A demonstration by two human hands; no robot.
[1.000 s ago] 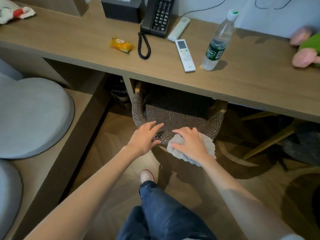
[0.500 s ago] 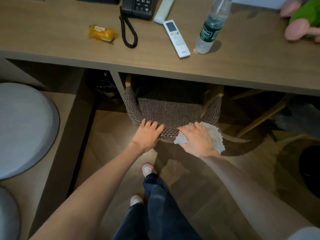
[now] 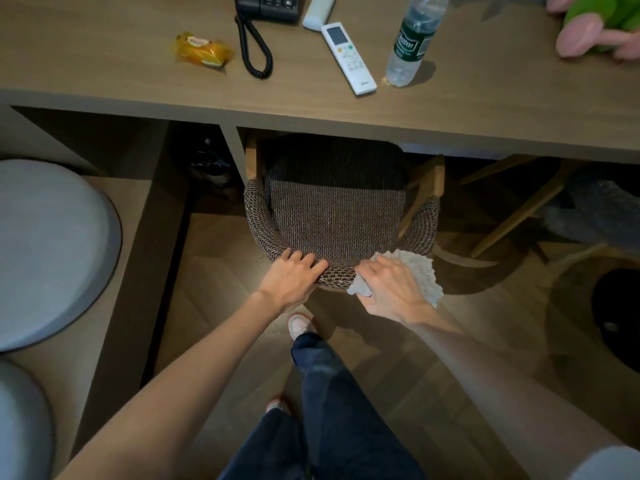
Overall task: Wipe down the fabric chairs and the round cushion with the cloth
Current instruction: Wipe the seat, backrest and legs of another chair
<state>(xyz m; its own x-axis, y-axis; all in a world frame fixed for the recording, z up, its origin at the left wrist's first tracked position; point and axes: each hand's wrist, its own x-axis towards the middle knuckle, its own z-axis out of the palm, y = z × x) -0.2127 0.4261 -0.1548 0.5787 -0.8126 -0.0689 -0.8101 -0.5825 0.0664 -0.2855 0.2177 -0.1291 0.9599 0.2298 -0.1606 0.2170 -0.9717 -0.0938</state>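
A brown woven fabric chair (image 3: pixel 332 216) stands half under the desk, its curved backrest toward me. My left hand (image 3: pixel 292 278) grips the top of the backrest, fingers curled over the rim. Just to its right, my right hand (image 3: pixel 391 289) holds a pale crumpled cloth (image 3: pixel 420 271) against the backrest's rim. A grey round cushion (image 3: pixel 52 251) lies on the low bench at the left, apart from both hands. A second chair (image 3: pixel 512 202) under the desk at the right shows only its wooden legs in shadow.
On the desk (image 3: pixel 485 109) lie a white remote (image 3: pixel 348 58), a water bottle (image 3: pixel 412 39), a phone with a coiled cord (image 3: pixel 256 46), an orange snack pack (image 3: pixel 202 51) and a pink-green plush toy (image 3: pixel 595 26). Another grey cushion (image 3: pixel 20 420) is at bottom left. My legs stand behind the chair.
My left hand's fingers have curled over the backrest. More of the seat shows from under the desk. The right hand and cloth have shifted slightly right along the rim.
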